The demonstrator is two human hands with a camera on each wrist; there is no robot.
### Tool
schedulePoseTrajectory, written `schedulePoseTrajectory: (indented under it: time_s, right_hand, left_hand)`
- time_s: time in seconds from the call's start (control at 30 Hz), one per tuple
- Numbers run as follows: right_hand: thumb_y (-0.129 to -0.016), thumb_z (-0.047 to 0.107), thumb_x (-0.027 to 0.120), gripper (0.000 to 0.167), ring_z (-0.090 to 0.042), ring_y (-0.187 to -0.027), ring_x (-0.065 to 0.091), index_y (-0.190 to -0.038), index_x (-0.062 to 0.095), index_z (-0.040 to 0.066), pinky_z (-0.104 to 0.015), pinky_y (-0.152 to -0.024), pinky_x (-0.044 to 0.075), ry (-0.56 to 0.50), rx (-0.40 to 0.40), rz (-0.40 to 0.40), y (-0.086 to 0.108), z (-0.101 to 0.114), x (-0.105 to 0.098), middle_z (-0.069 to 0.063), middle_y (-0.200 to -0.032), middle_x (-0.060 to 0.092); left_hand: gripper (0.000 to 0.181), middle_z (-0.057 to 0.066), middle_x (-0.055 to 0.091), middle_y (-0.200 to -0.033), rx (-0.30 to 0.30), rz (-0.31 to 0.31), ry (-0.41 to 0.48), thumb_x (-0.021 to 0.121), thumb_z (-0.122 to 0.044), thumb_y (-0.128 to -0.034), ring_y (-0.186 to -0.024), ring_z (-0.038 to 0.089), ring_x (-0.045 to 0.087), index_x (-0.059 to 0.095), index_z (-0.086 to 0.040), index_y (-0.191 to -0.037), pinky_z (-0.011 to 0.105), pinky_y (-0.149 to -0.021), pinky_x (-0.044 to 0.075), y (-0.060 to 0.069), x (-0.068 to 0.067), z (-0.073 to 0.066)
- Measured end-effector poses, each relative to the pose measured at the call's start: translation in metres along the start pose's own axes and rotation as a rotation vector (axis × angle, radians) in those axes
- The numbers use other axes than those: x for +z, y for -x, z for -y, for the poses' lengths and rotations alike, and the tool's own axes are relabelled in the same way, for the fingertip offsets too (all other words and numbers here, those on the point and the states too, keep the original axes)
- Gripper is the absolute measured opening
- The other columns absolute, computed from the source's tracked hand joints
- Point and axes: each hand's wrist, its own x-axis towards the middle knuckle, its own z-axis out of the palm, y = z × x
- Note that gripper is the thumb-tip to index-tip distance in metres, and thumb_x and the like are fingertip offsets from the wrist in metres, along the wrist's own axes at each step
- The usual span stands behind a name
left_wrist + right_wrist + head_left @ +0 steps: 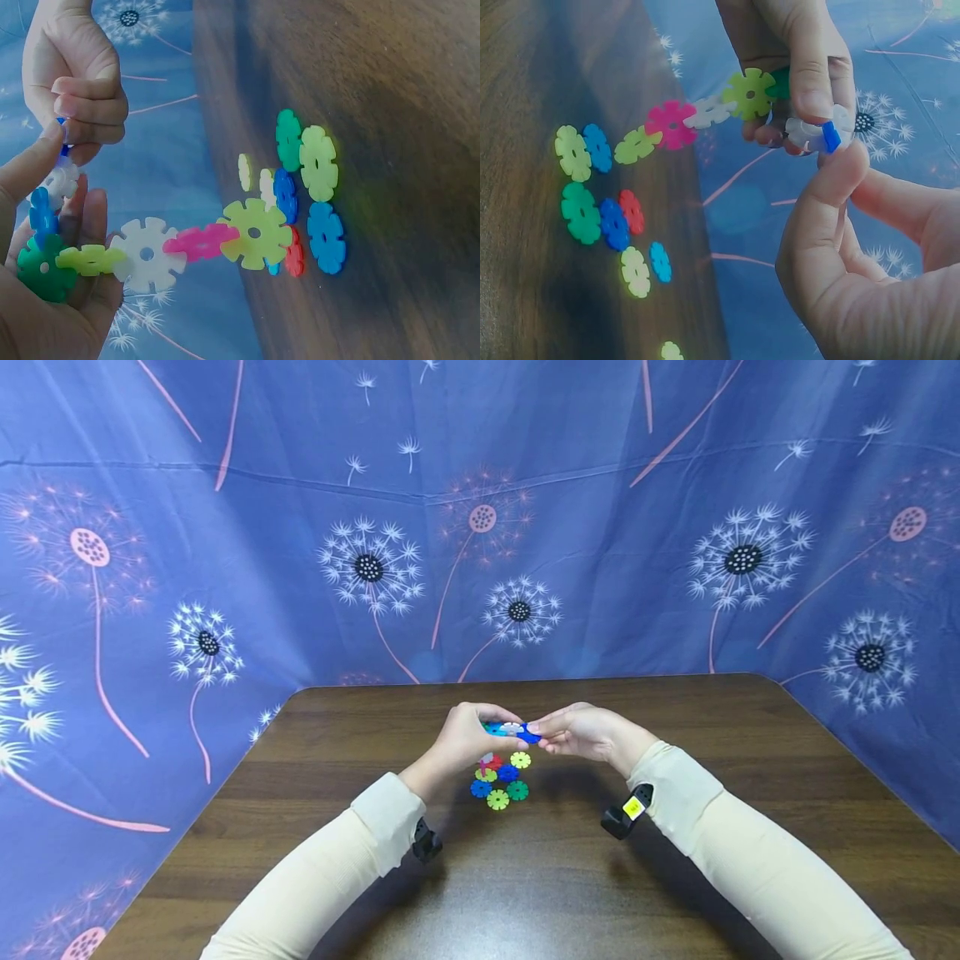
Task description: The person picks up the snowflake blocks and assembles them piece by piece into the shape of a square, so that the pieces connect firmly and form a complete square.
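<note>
Held in mid-air above a dark wood-grain table [300, 843]: a chain [135, 264] of thin plastic discs, round and flower-like, notched at the rim and pierced at the centre, joined slot to slot with neighbours turned at angles. In order from the right-hand end: a dark blue disc [830, 137], a frosted white disc [61, 182], a light blue disc [43, 211], a green disc [34, 271], a yellow-green disc [91, 260], a second white disc [160, 276], a pink disc [201, 242] and, dangling at the free tail, a second yellow-green disc [241, 251]. Below, scattered on the streaked brown tabletop: loose discs [517, 791] in green, blue, yellow-green and red, with the same notched petals. Behind, in soft folds: a blue fabric backdrop [600, 535] printed with dandelions. Stretched forward and angled toward each other: forearms in cream sleeves [322, 868], with a black device [427, 842] at each wrist. At left, arched around the chain: the left hand [471, 739], thumb on top and fingers beneath, pinching the frosted white disc. At right, turned inward: the right hand [588, 732], pinching the dark blue disc between thumb and forefinger, other fingers folded toward the palm.
</note>
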Motion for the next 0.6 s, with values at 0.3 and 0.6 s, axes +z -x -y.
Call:
schedulePoseTrajectory:
  time_s: [0.3,0.6]
  right_hand:
    - [-0.096,0.0,0.053,0.021,-0.007,-0.067,0.064,-0.085,0.07,0.006,-0.018,-0.067,0.053,-0.006,-0.005,0.032,-0.002,-0.002,0.0,-0.002,-0.077,0.069]
    - [-0.097,0.001,0.051,0.016,-0.009,-0.072,0.063,-0.095,0.067,0.002,-0.021,-0.072,0.054,0.056,-0.051,-0.044,-0.009,-0.006,-0.01,0.0,-0.08,0.067]
  left_hand:
    - [0.034,-0.003,0.076,-0.092,-0.009,-0.011,-0.014,0.087,-0.037,-0.0695,-0.079,0.013,0.064,0.079,-0.02,-0.097,0.027,-0.063,0.055,0.0,0.0,0.002]
    - [0.03,-0.003,0.076,-0.088,-0.019,-0.055,-0.012,0.088,-0.035,-0.0688,-0.066,0.012,0.063,0.079,-0.021,-0.095,0.027,-0.057,0.052,-0.001,-0.004,0.006]
